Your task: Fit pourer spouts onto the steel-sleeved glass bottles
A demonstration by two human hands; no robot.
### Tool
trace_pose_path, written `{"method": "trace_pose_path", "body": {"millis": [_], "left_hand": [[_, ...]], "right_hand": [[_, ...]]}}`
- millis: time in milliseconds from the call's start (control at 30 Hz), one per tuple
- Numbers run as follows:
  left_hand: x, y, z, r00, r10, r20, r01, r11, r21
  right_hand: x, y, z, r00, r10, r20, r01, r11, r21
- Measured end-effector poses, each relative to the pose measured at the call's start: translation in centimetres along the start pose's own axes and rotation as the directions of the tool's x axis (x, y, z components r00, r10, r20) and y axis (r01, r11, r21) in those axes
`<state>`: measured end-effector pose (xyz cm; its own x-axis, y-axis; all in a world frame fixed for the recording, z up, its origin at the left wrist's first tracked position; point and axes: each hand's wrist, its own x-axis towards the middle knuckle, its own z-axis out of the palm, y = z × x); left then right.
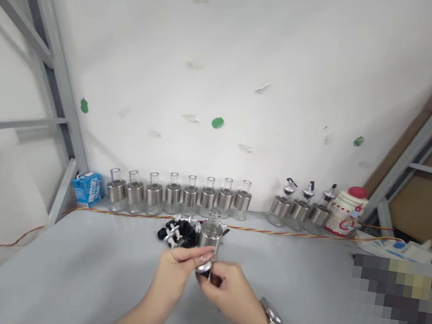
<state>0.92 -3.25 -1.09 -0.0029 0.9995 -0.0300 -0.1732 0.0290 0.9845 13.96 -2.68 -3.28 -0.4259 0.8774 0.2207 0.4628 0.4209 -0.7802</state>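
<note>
Nine open bottles [189,197], three spouted bottles [304,210], one carton [87,188]

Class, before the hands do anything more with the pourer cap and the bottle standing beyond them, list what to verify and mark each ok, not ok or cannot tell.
1. Pourer cap pinched by both the left hand and the right hand: ok.
2. Open bottle upright on the table: ok.
3. Bottle neck free of a cap: ok.
4. Cap's stopper end pointing at the neck: cannot tell.
5. Pile of spare pourers clear of the bottle: not ok, right beside it.
</note>
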Motion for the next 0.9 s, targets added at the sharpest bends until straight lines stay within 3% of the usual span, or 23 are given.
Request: {"method": "trace_pose_path", "body": {"millis": [167,300,367,433,500,567,633,700,733,800,900], "left_hand": [[-0.2,0.1,0.4,0.997,0.031,-0.075,-0.028,0.999,0.034],[-0.3,-0.1,0.4,0.993,0.034,-0.112,-0.027,0.998,0.06],[-0.3,-0.2,0.2,0.992,0.066,-0.103,-0.06,0.996,0.06],[-0.1,-0.3,0.0,0.992,0.111,-0.059,-0.11,0.994,0.03],[0.1,-0.1,-0.2,0.993,0.116,0.037,-0.115,0.993,-0.03],[0.1,0.2,-0.4,0.982,0.066,0.175,-0.047,0.993,-0.111],[0.0,0.5,-0.4,0.956,0.022,0.294,0.038,0.98,-0.195],[-0.1,0.6,-0.5,0.94,0.024,0.341,0.069,0.964,-0.259],[-0.1,0.7,-0.5,0.938,0.027,0.345,0.073,0.959,-0.274],[-0.1,0.6,-0.6,0.939,0.019,0.343,0.082,0.958,-0.276],[0.1,0.4,-0.7,0.952,0.004,0.305,0.077,0.964,-0.254]], "right_hand": [[-0.1,0.0,0.4,0.994,-0.077,-0.079,0.059,0.976,-0.209],[-0.2,0.3,0.8,0.964,-0.234,-0.126,0.154,0.877,-0.455],[-0.2,0.5,0.6,0.955,-0.263,-0.139,0.17,0.866,-0.47],[-0.1,0.7,0.1,0.98,-0.158,-0.121,0.118,0.951,-0.284],[0.2,0.8,-0.7,0.999,0.025,0.042,-0.028,0.996,0.085],[0.5,0.8,-1.3,0.946,0.09,0.31,-0.223,0.877,0.426],[0.7,0.8,-1.7,0.875,0.023,0.484,-0.363,0.693,0.623],[0.7,0.6,-1.8,0.849,-0.034,0.528,-0.422,0.558,0.715],[0.7,0.4,-1.8,0.848,-0.042,0.528,-0.43,0.529,0.732],[0.5,0.2,-1.7,0.861,-0.023,0.508,-0.415,0.546,0.728],[0.4,0.0,-1.6,0.895,0.039,0.445,-0.362,0.648,0.67]]}}
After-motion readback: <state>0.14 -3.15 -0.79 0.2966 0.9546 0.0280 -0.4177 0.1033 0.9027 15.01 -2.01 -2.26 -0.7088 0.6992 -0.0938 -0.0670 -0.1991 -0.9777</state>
